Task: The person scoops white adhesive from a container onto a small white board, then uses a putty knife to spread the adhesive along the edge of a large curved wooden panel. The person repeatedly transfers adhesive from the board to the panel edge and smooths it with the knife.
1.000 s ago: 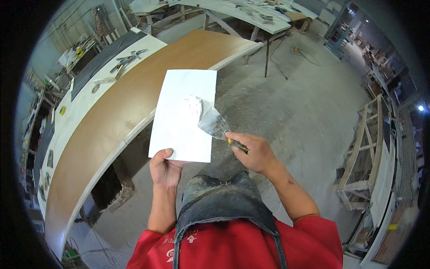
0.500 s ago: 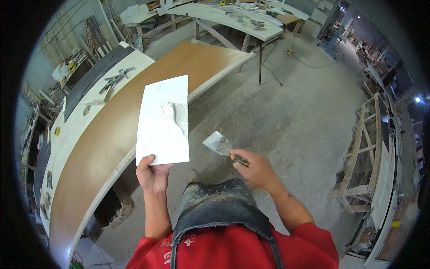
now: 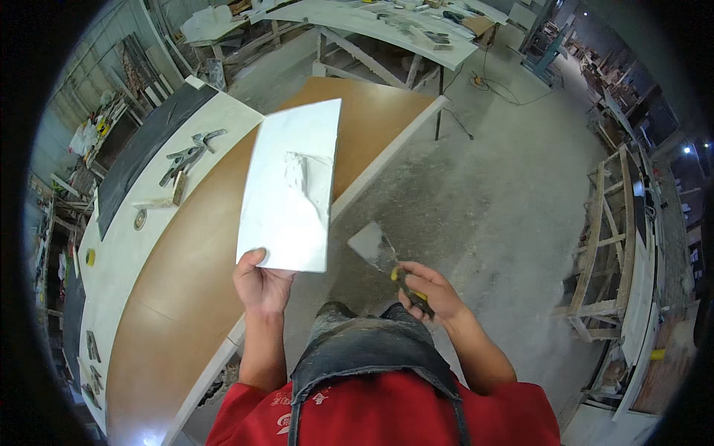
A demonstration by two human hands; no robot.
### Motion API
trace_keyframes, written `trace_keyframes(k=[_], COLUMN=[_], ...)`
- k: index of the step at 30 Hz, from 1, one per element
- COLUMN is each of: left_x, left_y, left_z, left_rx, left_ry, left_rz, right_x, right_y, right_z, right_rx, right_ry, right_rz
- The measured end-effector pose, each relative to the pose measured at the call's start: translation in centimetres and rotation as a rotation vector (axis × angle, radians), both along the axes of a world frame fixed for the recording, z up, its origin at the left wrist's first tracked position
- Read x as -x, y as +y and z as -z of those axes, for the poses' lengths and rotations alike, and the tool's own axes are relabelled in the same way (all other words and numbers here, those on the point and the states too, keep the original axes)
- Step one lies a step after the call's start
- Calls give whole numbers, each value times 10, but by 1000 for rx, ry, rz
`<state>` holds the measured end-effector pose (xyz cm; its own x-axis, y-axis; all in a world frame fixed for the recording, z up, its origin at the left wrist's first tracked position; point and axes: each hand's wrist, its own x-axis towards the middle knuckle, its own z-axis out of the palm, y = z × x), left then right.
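Change: since half a second ago, flat white rectangular board (image 3: 290, 193) has been raised and tilted further over the table; putty knife has been drawn back from it
Left hand (image 3: 260, 282): fingers clenched on the board's lower edge, thumb on top
Board: held over brown curved wooden tabletop (image 3: 186, 275); lump of white filler paste (image 3: 301, 175) is seen near its middle
Right hand (image 3: 431, 290): fingers closed round the handle of a metal-bladed putty knife with yellow-and-black grip (image 3: 383, 256)
Knife: held just right of the board, apart from it, blade pointing up-left
Below: grey dusty apron (image 3: 364, 349), red shirt (image 3: 387, 416)
Surroundings: dusty concrete floor (image 3: 483, 193)
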<state>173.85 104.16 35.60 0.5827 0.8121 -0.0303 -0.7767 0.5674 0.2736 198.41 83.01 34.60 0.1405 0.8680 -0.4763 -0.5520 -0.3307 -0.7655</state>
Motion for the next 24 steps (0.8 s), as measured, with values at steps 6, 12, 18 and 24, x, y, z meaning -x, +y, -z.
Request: trace_keyframes(k=[6,12,18,24], left_x=[4,6,-39,-22], left_y=[31,40,14,8], left_z=[13,14,-7,-10], left_rx=[-43,-84,-202,-338], left_ry=[91,262,545,698], left_rz=[62,-102,-509,-368], right_x=[16,-48,-30,-71], right_y=[72,113,103,125], right_z=[-27,-67,-46,-48], right_rx=[-147,-81,-24,-83], right_ry=[384,-57,-22,-45], right_rz=[75,-21,-217,-223])
